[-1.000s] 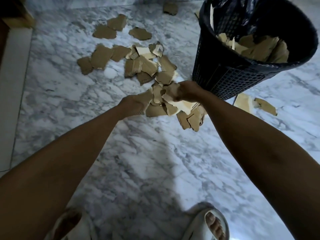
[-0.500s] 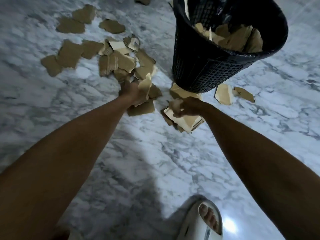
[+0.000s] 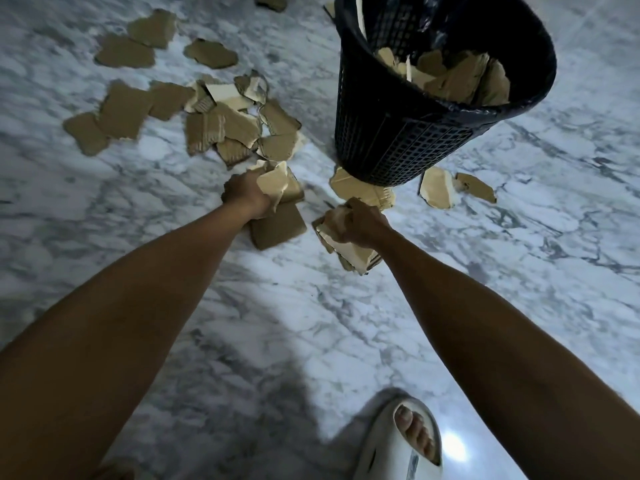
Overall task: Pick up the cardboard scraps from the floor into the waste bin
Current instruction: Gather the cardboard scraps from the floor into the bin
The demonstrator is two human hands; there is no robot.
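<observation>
Cardboard scraps (image 3: 214,123) litter the floor left of the bin (image 3: 398,133), and your left hand (image 3: 246,195) and right hand (image 3: 360,225), each clamped on loose stacks, risk shedding pieces mid-lift

I see a white and grey marble floor (image 3: 519,258) with dark wavy lines in it. Near the bottom, my foot is in a white slipper (image 3: 398,448), and my toes (image 3: 414,434) stick out.

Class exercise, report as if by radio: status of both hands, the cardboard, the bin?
Left hand grips torn brown cardboard scraps. Right hand grips a scrap stack. Black mesh plastic waste bin part-filled; many scraps remain on floor.
</observation>
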